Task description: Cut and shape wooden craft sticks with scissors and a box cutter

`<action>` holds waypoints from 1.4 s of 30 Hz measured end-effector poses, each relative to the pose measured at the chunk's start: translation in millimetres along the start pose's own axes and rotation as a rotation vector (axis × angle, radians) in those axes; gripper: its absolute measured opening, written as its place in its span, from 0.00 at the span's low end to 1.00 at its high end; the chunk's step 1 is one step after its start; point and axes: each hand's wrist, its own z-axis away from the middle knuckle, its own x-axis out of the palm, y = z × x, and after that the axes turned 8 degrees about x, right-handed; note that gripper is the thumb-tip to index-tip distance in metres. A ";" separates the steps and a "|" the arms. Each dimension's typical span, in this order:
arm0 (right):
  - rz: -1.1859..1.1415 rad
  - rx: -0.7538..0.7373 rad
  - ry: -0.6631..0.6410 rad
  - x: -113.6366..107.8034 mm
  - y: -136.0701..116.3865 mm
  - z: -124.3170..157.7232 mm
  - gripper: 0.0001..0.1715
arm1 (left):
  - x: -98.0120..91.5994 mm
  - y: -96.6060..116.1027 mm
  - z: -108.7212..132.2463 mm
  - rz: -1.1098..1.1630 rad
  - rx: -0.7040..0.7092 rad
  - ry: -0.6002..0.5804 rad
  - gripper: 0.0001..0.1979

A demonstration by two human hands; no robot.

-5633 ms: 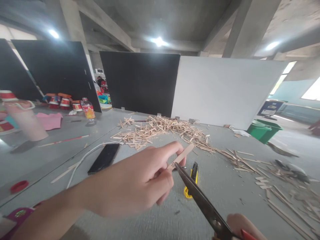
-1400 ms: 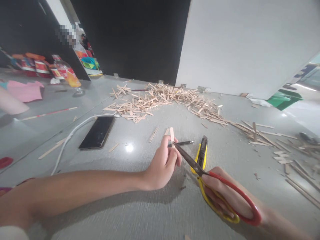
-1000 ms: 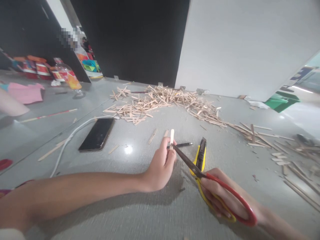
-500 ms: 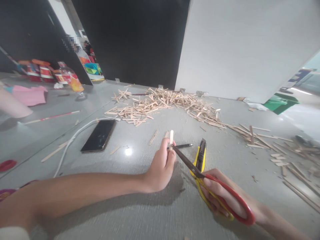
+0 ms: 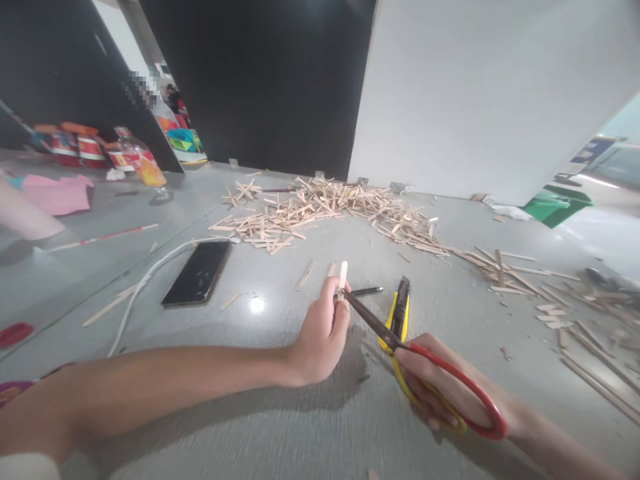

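Observation:
My left hand point(image 5: 324, 333) pinches a short wooden craft stick point(image 5: 343, 273) upright between thumb and fingers. In my right hand point(image 5: 430, 380) are red-handled scissors point(image 5: 373, 320), with the fingers through the handles. The tips of the blades meet the stick just above my left thumb. Beneath the scissors lies a yellow utility knife point(image 5: 401, 307), its lower part covered by them. A black pen point(image 5: 367, 291) rests on the table behind the blades.
A wide heap of craft sticks point(image 5: 320, 207) spreads along the back, trailing right. To the left lie a black phone point(image 5: 197, 273) and a white cable point(image 5: 131, 300). A bottle point(image 5: 145, 163) stands farther back. Another person's arm point(image 5: 30, 213) reaches in from the left edge.
My right hand and the scissors have shifted slightly left, and the scissor handles look a little closer together. My left hand holds the stick in nearly the same place.

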 end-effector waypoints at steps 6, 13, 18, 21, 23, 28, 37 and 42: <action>0.009 0.033 0.033 -0.4 2.9 -0.8 0.40 | 0.5 -2.5 -0.2 -0.032 0.013 0.014 0.06; 0.030 -0.070 -0.054 -1.3 -6.7 -0.3 0.42 | 0.3 -3.6 2.6 -0.064 0.021 -0.003 0.07; -0.121 -0.035 -0.096 -1.0 7.5 -1.6 0.43 | 1.0 -2.2 3.1 -0.104 0.003 -0.010 0.08; -0.356 0.084 -0.150 0.7 17.6 -4.4 0.40 | 1.2 -1.3 2.1 -0.131 -0.014 -0.002 0.08; -0.439 0.137 -0.190 1.6 19.1 -6.9 0.38 | 1.1 -1.0 1.5 -0.135 -0.026 -0.005 0.08; -0.493 0.173 -0.269 1.0 15.6 -14.2 0.38 | 0.9 -2.7 1.1 -0.109 -0.061 -0.023 0.10; -0.163 -0.010 0.104 -21.1 -6.4 -0.5 0.38 | -0.1 -4.4 0.0 -0.025 -0.051 -0.026 0.09; 0.746 0.076 0.852 -83.0 -12.4 -0.8 0.29 | 0.3 -0.6 -0.2 0.067 -0.016 -0.052 0.11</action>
